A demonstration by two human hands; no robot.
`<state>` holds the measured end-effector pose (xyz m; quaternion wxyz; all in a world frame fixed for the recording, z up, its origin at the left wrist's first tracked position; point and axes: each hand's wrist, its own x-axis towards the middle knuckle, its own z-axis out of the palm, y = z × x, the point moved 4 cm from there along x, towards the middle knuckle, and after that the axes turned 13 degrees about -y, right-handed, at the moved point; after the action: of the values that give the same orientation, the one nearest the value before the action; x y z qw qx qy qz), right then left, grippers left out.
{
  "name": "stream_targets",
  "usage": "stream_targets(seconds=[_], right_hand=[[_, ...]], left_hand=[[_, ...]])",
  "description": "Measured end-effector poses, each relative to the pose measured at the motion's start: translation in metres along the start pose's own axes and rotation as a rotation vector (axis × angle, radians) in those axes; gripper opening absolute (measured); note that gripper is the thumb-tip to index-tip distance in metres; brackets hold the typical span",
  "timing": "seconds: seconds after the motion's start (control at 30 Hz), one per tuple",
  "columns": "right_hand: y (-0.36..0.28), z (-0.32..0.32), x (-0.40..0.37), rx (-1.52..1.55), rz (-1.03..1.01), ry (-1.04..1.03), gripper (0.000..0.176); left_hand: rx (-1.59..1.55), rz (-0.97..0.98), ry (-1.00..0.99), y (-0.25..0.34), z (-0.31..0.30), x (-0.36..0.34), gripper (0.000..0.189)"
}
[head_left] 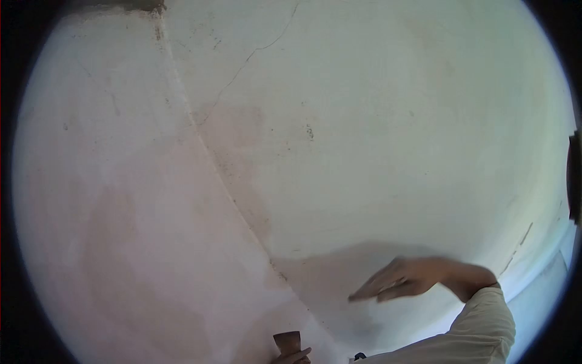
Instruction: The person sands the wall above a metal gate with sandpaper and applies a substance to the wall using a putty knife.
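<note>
At the bottom edge, my left hand (296,358) shows only its fingers, closed around a putty knife (287,341). The putty knife's wide flat blade points up, in front of the pale wall (376,170). My right hand (403,280) reaches in from the lower right, fingers stretched out to the left and slightly blurred. Nothing shows in it. It is near the wall surface and casts a shadow there; whether it touches cannot be told. The left palm and the knife's handle are mostly hidden.
A corner seam (233,200) runs diagonally down the wall, with a thin crack (248,57) branching off above. Small chips and stains mark the plaster. A dark object (574,176) is at the far right edge. A light sleeve (479,330) covers my right arm.
</note>
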<state>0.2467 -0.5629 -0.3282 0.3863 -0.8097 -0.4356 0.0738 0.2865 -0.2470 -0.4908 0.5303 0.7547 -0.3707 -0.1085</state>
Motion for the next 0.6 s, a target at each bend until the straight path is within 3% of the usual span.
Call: stream_targets(seconds=[0.03,0.17,0.27,0.37,0.6], right_hand=[[-0.036,-0.020,-0.009,-0.074,0.023,0.136,0.037],[-0.106,-0.059,-0.058,-0.766,-0.275,0.749,0.032],[-0.145,-0.073,-0.073,-1.450,-0.038,1.027,0.035],[-0.168,-0.091,-0.076,-1.953,0.352,1.114,0.038],[-0.173,-0.150,-0.073,-2.168,0.601,1.025,0.041]], left_hand=[[-0.005,-0.009,-0.020,0.004,0.000,0.000,0.032],[0.034,0.002,-0.083,-0.017,0.001,0.000,0.034],[-0.002,-0.034,-0.066,-0.024,-0.003,-0.004,0.033],[0.004,0.002,-0.089,-0.032,-0.002,-0.003,0.032],[-0.004,-0.090,-0.153,-0.015,-0.005,-0.004,0.033]])
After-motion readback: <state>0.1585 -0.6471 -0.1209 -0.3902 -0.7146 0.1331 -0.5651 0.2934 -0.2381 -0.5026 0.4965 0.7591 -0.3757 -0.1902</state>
